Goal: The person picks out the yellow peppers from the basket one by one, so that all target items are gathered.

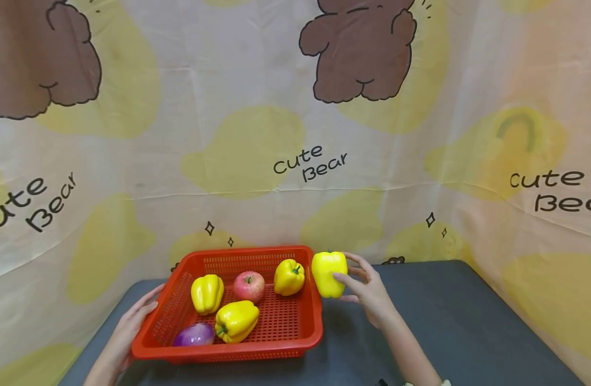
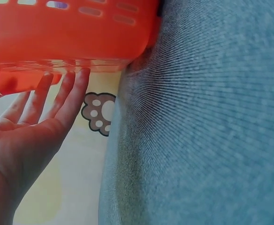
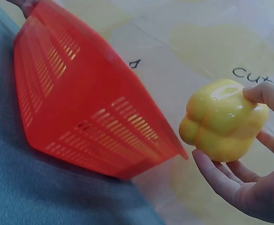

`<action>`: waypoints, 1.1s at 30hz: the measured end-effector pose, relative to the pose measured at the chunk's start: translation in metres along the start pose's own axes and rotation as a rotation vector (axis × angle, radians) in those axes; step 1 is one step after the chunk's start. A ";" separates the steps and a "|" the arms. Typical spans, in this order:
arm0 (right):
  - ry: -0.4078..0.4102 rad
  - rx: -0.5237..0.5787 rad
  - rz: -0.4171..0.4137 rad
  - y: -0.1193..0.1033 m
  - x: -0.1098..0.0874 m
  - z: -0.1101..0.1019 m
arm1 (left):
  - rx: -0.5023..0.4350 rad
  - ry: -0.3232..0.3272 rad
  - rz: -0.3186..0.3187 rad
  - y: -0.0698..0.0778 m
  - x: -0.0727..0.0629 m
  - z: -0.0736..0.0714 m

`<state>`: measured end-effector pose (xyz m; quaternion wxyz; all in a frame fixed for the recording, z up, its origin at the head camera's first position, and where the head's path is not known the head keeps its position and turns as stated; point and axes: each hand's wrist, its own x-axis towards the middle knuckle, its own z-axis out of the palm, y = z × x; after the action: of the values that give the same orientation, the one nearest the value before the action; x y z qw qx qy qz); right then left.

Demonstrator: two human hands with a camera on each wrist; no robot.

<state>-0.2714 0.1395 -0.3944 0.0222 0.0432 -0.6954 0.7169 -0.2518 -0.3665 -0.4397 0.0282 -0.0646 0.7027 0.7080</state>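
In the head view a red plastic basket stands on the grey table. It holds a yellow bell pepper on the left, another yellow pepper at the front, a third pepper at the right, a red apple and a purple onion-like piece. Beyond the right rim, my right hand holds a yellow bell pepper between thumb and fingers, clear of the table. My left hand touches the outer left side of the basket. In the left wrist view its fingers reach fairly straight to the red wall.
Dark grey cloth covers the table, which extends to the right of the basket. Behind it hangs a pale curtain with bear prints and yellow patches. A small dark object shows at the bottom edge beside the right forearm.
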 end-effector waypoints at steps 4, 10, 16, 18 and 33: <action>0.010 -0.010 0.004 0.006 0.002 -0.006 | 0.003 0.003 -0.020 0.002 0.000 0.000; 0.022 -0.008 0.017 0.011 0.005 -0.012 | 0.011 0.004 -0.051 0.004 -0.001 -0.001; 0.030 -0.041 0.022 0.017 0.006 -0.015 | 0.012 -0.005 -0.040 0.006 0.000 -0.001; 0.033 -0.053 0.022 0.019 0.006 -0.015 | 0.017 -0.005 -0.028 0.005 -0.001 -0.001; 0.057 -0.102 0.050 0.036 0.014 -0.023 | 0.032 0.012 -0.038 0.004 -0.001 0.002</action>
<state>-0.2893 0.1614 -0.4293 0.0263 0.0040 -0.7309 0.6819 -0.2515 -0.3650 -0.4359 0.0386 -0.0819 0.7129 0.6954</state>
